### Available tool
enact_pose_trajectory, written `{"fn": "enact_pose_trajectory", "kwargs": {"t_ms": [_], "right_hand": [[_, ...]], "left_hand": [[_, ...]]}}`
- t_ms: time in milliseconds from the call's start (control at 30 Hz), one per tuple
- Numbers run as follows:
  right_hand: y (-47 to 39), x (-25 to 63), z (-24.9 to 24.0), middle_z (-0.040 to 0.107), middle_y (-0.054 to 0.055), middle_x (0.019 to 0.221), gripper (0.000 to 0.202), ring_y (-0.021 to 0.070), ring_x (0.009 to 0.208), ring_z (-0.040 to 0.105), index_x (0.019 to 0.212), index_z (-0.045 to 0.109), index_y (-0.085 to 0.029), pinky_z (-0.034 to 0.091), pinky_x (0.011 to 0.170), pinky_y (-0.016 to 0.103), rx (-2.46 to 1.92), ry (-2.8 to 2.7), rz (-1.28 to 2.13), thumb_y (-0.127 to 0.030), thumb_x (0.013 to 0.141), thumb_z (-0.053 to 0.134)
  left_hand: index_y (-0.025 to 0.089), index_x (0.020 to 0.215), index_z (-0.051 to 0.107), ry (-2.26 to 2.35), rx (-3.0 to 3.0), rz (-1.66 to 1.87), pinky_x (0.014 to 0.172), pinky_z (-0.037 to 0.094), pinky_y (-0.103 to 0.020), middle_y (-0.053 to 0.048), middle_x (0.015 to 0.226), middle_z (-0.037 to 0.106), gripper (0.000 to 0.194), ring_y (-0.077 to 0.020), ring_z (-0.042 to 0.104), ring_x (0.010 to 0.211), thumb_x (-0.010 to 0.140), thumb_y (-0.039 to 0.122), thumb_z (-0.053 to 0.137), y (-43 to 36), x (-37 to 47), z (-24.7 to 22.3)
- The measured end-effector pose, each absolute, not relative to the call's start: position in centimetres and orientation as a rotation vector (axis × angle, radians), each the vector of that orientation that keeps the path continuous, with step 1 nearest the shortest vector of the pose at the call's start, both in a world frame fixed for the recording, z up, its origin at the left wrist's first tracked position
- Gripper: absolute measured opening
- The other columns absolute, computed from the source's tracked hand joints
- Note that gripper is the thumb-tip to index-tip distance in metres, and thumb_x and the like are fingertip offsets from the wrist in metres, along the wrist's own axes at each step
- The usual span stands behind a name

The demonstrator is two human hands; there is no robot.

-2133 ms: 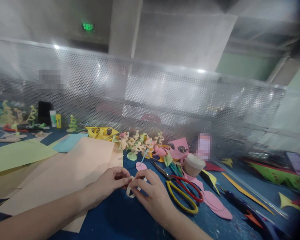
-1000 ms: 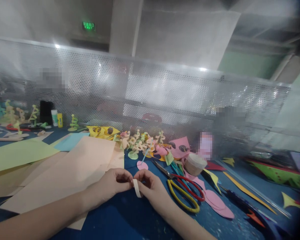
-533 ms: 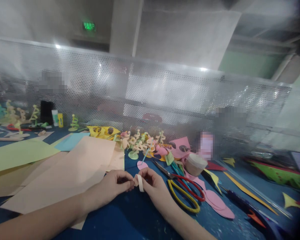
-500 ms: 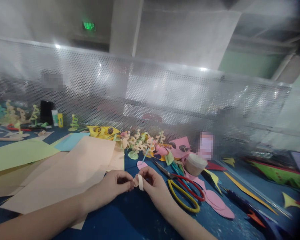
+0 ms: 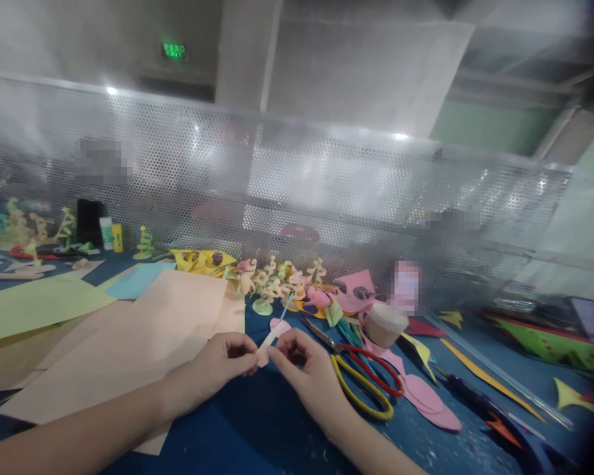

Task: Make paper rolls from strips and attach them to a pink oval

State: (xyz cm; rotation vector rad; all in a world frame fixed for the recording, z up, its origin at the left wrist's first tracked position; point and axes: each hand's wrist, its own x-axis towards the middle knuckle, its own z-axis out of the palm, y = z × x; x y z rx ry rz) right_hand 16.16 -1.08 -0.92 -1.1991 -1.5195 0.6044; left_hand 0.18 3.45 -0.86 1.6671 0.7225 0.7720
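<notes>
Up flips the paper strip (image 5: 271,338), looped by the right hand (image 5: 313,379) a moment ago, now pointing away above the bench (image 5: 218,429)! Left hand (image 5: 218,359) pinches its folded near end; right thumb beside it, grip unclear. That fold seems the focus.

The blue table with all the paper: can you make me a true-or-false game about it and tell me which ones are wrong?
1. The fingertips of both hands meet at a pale paper strip. True.
2. The scissors lie beside the right hand. True.
3. The left hand is holding the scissors. False: its fingers are at the pale paper strip.
4. The light-blue sheet lies under the scissors. False: it is on the left of the view, at the edge of the big peach sheet.
5. The exit sign glows red. False: it glows green.
</notes>
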Motion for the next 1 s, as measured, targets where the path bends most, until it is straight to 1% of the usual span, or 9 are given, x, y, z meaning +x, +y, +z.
{"fn": "enact_pose_trajectory", "kwargs": {"t_ms": [100, 167, 233, 400, 500, 667, 767, 867, 1000], "right_hand": [[-1.7, 15.9, -0.4, 0.055, 0.001, 0.07, 0.004, 0.0128, 0.063, 0.05, 0.073, 0.058, -0.02, 0.041, 0.058, 0.023, -1.119, -1.712, 0.358, -0.023, 0.075, 0.056], [-1.9, 15.8, -0.2, 0.059, 0.002, 0.075, 0.007, 0.0138, 0.067, 0.053, 0.074, 0.06, -0.02, 0.043, 0.062, 0.024, -1.116, -1.771, 0.298, -0.018, 0.076, 0.054], [-1.9, 15.8, -0.3, 0.06, 0.003, 0.076, 0.009, 0.0144, 0.069, 0.055, 0.075, 0.062, -0.02, 0.045, 0.064, 0.024, -1.132, -1.784, 0.294, -0.016, 0.077, 0.054], [-1.5, 16.0, -0.7, 0.06, 0.002, 0.074, 0.006, 0.0152, 0.067, 0.054, 0.075, 0.062, -0.02, 0.045, 0.062, 0.025, -1.196, -1.743, 0.316, -0.02, 0.076, 0.056], [-1.3, 16.2, -0.8, 0.059, 0.002, 0.075, 0.007, 0.0156, 0.069, 0.054, 0.072, 0.062, -0.02, 0.044, 0.063, 0.026, -1.214, -1.715, 0.354, -0.022, 0.075, 0.056], [-1.0, 16.3, -1.2, 0.06, 0.001, 0.068, 0.008, 0.0153, 0.065, 0.055, 0.07, 0.059, -0.019, 0.044, 0.063, 0.026, -1.2, -1.608, 0.604, -0.025, 0.074, 0.056], [-0.8, 16.2, -1.4, 0.058, -0.001, 0.066, 0.011, 0.0141, 0.063, 0.054, 0.079, 0.057, -0.018, 0.042, 0.061, 0.025, -1.139, -1.536, 0.715, -0.028, 0.074, 0.057], [-0.6, 16.3, -1.6, 0.054, -0.003, 0.063, 0.019, 0.012, 0.06, 0.051, 0.085, 0.054, -0.019, 0.039, 0.057, 0.023, -1.082, -1.469, 0.821, -0.032, 0.072, 0.06], [-0.4, 16.3, -1.5, 0.054, -0.004, 0.061, 0.026, 0.0103, 0.054, 0.05, 0.08, 0.053, -0.019, 0.036, 0.051, 0.021, -1.027, -1.381, 0.986, -0.039, 0.067, 0.063]], "left_hand": [[0.015, 0.063, 0.06, 0.704, 1.684, 0.777, 0.057, 0.037, -0.022, 0.004, 0.055, 0.052, 0.011, -0.011, 0.048, 0.055, 0.067, 0.024, 0.057, 3.7, 0.1, -1.1], [0.015, 0.064, 0.06, 0.702, 1.726, 0.783, 0.058, 0.037, -0.022, 0.004, 0.056, 0.053, 0.01, -0.0111, 0.048, 0.057, 0.069, 0.023, 0.056, 3.7, 0.1, -1.3], [0.016, 0.066, 0.061, 0.724, 1.787, 0.795, 0.059, 0.037, -0.022, 0.003, 0.06, 0.054, 0.01, -0.0114, 0.049, 0.059, 0.071, 0.023, 0.055, 3.7, 0.0, -1.3], [0.019, 0.078, 0.063, 0.804, 1.937, 0.793, 0.066, 0.039, -0.023, 0.001, 0.074, 0.061, 0.018, -0.0149, 0.054, 0.071, 0.078, 0.032, 0.051, 3.2, -0.1, -0.8], [0.019, 0.082, 0.064, 0.783, 1.946, 0.761, 0.07, 0.039, -0.024, -0.001, 0.08, 0.063, 0.02, -0.016, 0.055, 0.076, 0.079, 0.034, 0.05, 3.2, -0.2, -0.7], [0.017, 0.074, 0.064, 0.758, 1.822, 0.748, 0.066, 0.038, -0.023, 0.001, 0.07, 0.059, 0.018, -0.0142, 0.053, 0.069, 0.076, 0.033, 0.054, 3.5, -0.2, -0.9], [0.016, 0.069, 0.063, 0.762, 1.777, 0.749, 0.064, 0.037, -0.022, 0.002, 0.065, 0.057, 0.017, -0.013, 0.051, 0.065, 0.075, 0.031, 0.055, 3.5, -0.1, -0.7], [0.016, 0.068, 0.062, 0.761, 1.753, 0.741, 0.063, 0.037, -0.022, 0.002, 0.064, 0.056, 0.018, -0.0128, 0.05, 0.064, 0.074, 0.032, 0.056, 3.4, 0.0, -0.5], [0.017, 0.072, 0.061, 0.739, 1.747, 0.769, 0.065, 0.038, -0.022, 0.001, 0.069, 0.058, 0.02, -0.0136, 0.051, 0.068, 0.074, 0.036, 0.056, 3.3, -0.1, -0.3]]}}
